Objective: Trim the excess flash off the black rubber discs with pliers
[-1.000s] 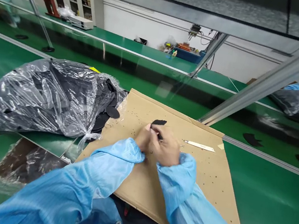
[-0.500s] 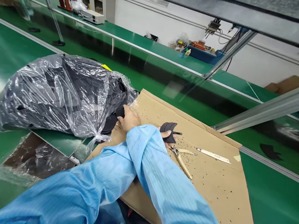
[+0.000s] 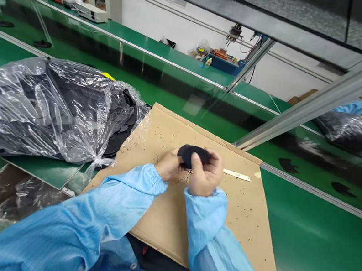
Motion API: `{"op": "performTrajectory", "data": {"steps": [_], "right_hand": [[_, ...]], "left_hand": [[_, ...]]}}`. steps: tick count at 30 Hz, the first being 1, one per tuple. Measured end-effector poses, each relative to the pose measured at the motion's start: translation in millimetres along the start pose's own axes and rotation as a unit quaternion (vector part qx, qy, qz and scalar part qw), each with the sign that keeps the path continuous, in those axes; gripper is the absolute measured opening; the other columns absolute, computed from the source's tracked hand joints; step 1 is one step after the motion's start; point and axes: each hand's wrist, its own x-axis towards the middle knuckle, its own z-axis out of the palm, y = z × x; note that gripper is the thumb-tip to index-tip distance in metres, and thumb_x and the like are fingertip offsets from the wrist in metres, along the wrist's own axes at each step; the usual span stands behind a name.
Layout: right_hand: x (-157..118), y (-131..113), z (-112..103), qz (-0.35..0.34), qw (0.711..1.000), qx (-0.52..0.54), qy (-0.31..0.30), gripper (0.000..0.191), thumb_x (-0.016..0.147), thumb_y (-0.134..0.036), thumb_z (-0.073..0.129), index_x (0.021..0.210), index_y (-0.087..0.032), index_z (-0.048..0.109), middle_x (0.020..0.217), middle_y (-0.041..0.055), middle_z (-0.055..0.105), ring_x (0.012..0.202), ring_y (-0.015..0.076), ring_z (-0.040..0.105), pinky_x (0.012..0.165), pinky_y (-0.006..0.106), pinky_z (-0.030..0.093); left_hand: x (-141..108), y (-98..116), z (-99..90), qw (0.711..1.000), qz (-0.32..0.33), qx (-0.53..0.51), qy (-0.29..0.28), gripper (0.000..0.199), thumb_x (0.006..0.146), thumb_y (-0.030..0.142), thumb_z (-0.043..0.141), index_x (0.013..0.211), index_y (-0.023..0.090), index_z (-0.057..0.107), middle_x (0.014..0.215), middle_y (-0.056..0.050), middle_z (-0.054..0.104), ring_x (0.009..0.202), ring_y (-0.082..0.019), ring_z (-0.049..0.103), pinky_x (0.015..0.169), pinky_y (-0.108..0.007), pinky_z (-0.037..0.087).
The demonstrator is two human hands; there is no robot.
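A rounded black piece (image 3: 192, 156) is held between both hands above the cardboard sheet (image 3: 159, 224). My left hand (image 3: 169, 164) grips its left edge. My right hand (image 3: 207, 172) closes on its right side, with the thumb on top. The pliers are mostly hidden behind the hands. To the right of my right hand, a flat white strip (image 3: 237, 175) lies on the cardboard. Small dark specks are scattered over the sheet. At the left, a big clear plastic bag (image 3: 50, 109) full of black pieces reaches the cardboard's edge, its mouth showing several pieces.
A metal post (image 3: 298, 97) slants up at the right. Black pieces (image 3: 288, 165) lie on the green bench beyond the rail. Below the big bag is a box with plastic film (image 3: 14, 195). At the far right, another person's blue sleeve (image 3: 355, 107) shows beside a plastic bag.
The arms have uncrossed. My right hand has left the bag's mouth and come to the black piece with my left hand. The view has shifted right, bringing another person into sight.
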Motion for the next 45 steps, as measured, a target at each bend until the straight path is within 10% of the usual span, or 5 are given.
{"op": "performTrajectory", "data": {"steps": [5, 12, 31, 38, 45], "right_hand": [[11, 57, -47, 0.135, 0.977, 0.053, 0.155, 0.042, 0.072, -0.037, 0.065, 0.103, -0.021, 0.043, 0.081, -0.0013, 0.051, 0.07, 0.0132, 0.058, 0.06, 0.027, 0.051], [14, 66, -45, 0.246, 0.945, 0.214, 0.021, 0.042, 0.064, -0.04, 0.07, 0.096, -0.017, 0.056, 0.093, 0.0048, 0.064, 0.082, 0.0168, 0.063, 0.073, 0.033, 0.054], [5, 53, -49, 0.213, 0.972, -0.012, -0.102, 0.037, 0.071, -0.052, 0.067, 0.082, -0.018, 0.057, 0.063, -0.0013, 0.056, 0.054, 0.012, 0.05, 0.053, 0.025, 0.044], [10, 40, -61, 0.101, 0.95, -0.191, -0.226, 0.052, 0.087, -0.06, 0.043, 0.061, -0.018, 0.058, 0.056, 0.0026, 0.056, 0.055, 0.0152, 0.051, 0.052, 0.027, 0.036], [11, 44, -65, 0.081, 0.941, -0.149, -0.292, 0.061, 0.088, -0.063, 0.04, 0.05, -0.017, 0.056, 0.049, 0.0027, 0.053, 0.049, 0.0146, 0.05, 0.047, 0.026, 0.036]], "left_hand": [[2, 2, -0.8, 0.999, -0.02, 0.031, 0.022, 0.027, 0.073, 0.02, 0.072, 0.095, 0.015, 0.057, 0.08, -0.007, 0.068, 0.07, -0.018, 0.066, 0.065, -0.03, 0.051], [-3, 5, 3.5, 0.997, 0.007, 0.073, 0.034, 0.027, 0.074, 0.019, 0.071, 0.096, 0.015, 0.057, 0.083, -0.006, 0.068, 0.075, -0.017, 0.066, 0.067, -0.03, 0.053], [-7, -4, -1.9, 0.971, 0.115, 0.208, 0.015, 0.045, 0.065, 0.029, 0.079, 0.105, 0.014, 0.064, 0.103, -0.008, 0.069, 0.098, -0.021, 0.063, 0.095, -0.038, 0.046], [-13, 1, 1.0, 0.981, 0.073, 0.179, -0.021, 0.045, 0.059, 0.027, 0.083, 0.098, 0.013, 0.066, 0.097, -0.007, 0.07, 0.092, -0.02, 0.063, 0.091, -0.038, 0.047], [-17, 5, 3.2, 0.985, 0.027, 0.158, -0.065, 0.04, 0.059, 0.027, 0.084, 0.093, 0.013, 0.068, 0.09, -0.006, 0.07, 0.087, -0.018, 0.063, 0.086, -0.034, 0.047]]}}
